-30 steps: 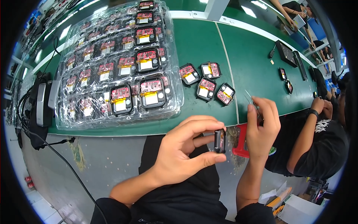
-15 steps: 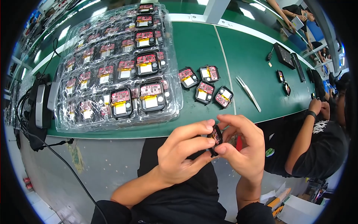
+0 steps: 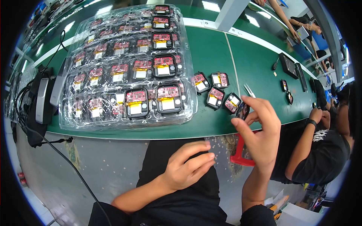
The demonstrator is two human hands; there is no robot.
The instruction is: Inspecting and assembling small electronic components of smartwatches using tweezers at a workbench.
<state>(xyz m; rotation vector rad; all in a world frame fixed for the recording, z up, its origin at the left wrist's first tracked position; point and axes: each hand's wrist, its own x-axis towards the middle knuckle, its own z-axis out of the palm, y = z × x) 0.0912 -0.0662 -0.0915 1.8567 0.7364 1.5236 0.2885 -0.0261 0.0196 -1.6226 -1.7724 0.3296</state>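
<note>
My right hand [image 3: 262, 130], above the table's front edge, pinches a small black-framed circuit-board unit [image 3: 243, 111] between thumb and fingers. The unit is turned nearly edge-on, so little of its face shows. Close by on the green table lie several similar units, among them one [image 3: 215, 97] with a red board, yellow tape and a white block. Metal tweezers [image 3: 247, 90] lie just beyond the right hand, which partly covers them. Lower down, over my lap, my left hand [image 3: 190, 165] holds nothing, its fingers stretched out and a little apart.
A stack of clear plastic trays [image 3: 192, 107], filled with similar units, takes up the table's left side. A black box [image 3: 288, 66] and two more units stand at the right, near a seated co-worker [image 3: 320, 150]. Below the edge shows a red frame [image 3: 241, 160]. A cable [image 3: 71, 169] hangs at left.
My hands have parted. The left has let go of the unit and dropped slightly, while the right has carried it up and rightward to the table edge. The view has shifted a little.
</note>
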